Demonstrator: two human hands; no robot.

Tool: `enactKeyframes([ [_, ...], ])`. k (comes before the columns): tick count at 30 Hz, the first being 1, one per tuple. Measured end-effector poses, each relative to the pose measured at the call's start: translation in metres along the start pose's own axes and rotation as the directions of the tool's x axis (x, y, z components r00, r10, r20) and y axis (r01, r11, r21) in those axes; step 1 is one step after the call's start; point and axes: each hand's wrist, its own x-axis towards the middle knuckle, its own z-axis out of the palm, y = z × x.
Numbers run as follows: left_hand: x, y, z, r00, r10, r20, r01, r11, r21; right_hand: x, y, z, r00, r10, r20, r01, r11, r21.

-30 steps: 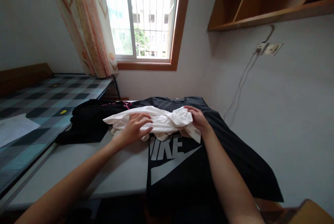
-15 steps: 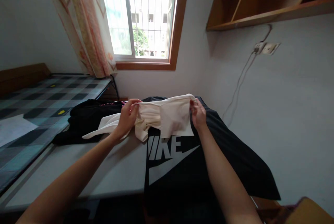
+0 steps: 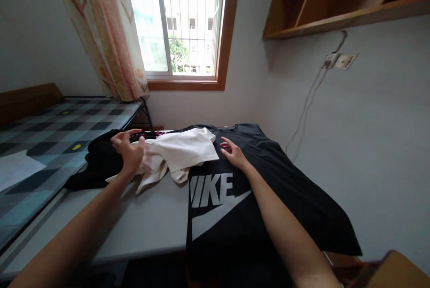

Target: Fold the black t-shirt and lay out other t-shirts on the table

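A cream-white garment point(image 3: 186, 147), perhaps a shirt, lies loosely bunched on the table, its right end over a black Nike T-shirt point(image 3: 235, 225). The T-shirt is spread out with its white lettering facing up, and its lower part hangs over the table's front edge. Above the left end of the white garment is my left hand point(image 3: 130, 150), fingers apart and curved; whether it touches the cloth I cannot tell. Just right of the garment, over the black T-shirt, my right hand point(image 3: 234, 153) has its fingers spread and holds nothing.
Dark clothing point(image 3: 101, 156) is heaped on the left of the white table point(image 3: 148, 229). A bed with a checked cover point(image 3: 83, 133) and a paper sheet point(image 3: 18, 169) stands at left. A wooden shelf point(image 3: 336, 19) hangs upper right; cables run down the wall.
Both hands have let go of the white garment, which dropped from being held stretched onto the table and T-shirt. My left hand moved left; my right hand moved slightly left and down.
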Motion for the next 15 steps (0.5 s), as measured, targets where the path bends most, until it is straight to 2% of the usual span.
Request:
enactKeyframes([
  [1, -0.009, 0.008, -0.001, 0.981, 0.139, 0.137, -0.138, 0.99, -0.017, -0.001, -0.002, 0.004, 0.998, -0.006, 0.064, 0.006, 1.0, -0.002],
  [2, -0.017, 0.016, 0.0, 0.915, 0.268, 0.302, -0.256, 0.963, -0.081, -0.003, -0.004, 0.007, 0.993, -0.016, 0.117, 0.018, 1.0, -0.012],
  [3, -0.026, 0.025, 0.001, 0.8, 0.38, 0.465, -0.346, 0.924, -0.16, -0.004, -0.006, 0.009, 0.987, -0.031, 0.157, 0.036, 0.999, -0.028],
  [4, -0.034, 0.034, 0.003, 0.664, 0.462, 0.588, -0.417, 0.881, -0.221, -0.005, -0.007, 0.011, 0.982, -0.047, 0.182, 0.056, 0.997, -0.047],
  [5, -0.042, 0.041, 0.007, 0.545, 0.509, 0.666, -0.481, 0.841, -0.249, -0.007, -0.009, 0.012, 0.979, -0.062, 0.195, 0.076, 0.995, -0.065],
  [6, -0.049, 0.047, 0.011, 0.459, 0.53, 0.713, -0.537, 0.805, -0.252, -0.007, -0.01, 0.013, 0.977, -0.075, 0.2, 0.092, 0.993, -0.077],
  [7, -0.054, 0.051, 0.016, 0.41, 0.535, 0.738, -0.583, 0.777, -0.239, -0.008, -0.011, 0.013, 0.976, -0.085, 0.201, 0.103, 0.991, -0.082],
  [8, -0.058, 0.054, 0.022, 0.392, 0.531, 0.751, -0.614, 0.759, -0.217, -0.009, -0.013, 0.013, 0.975, -0.093, 0.202, 0.111, 0.991, -0.079],
  [9, -0.06, 0.057, 0.027, 0.395, 0.522, 0.756, -0.625, 0.756, -0.196, -0.009, -0.014, 0.013, 0.974, -0.101, 0.205, 0.117, 0.991, -0.07],
  [11, -0.061, 0.059, 0.037, 0.422, 0.491, 0.762, -0.581, 0.792, -0.189, -0.01, -0.016, 0.014, 0.97, -0.12, 0.212, 0.133, 0.99, -0.047],
  [13, -0.057, 0.061, 0.043, 0.484, 0.426, 0.764, -0.428, 0.877, -0.218, -0.011, -0.018, 0.016, 0.968, -0.127, 0.215, 0.134, 0.991, -0.02],
  [15, -0.052, 0.064, 0.045, 0.58, 0.303, 0.756, -0.133, 0.951, -0.28, -0.012, -0.021, 0.02, 0.97, -0.108, 0.219, 0.107, 0.994, 0.02],
])
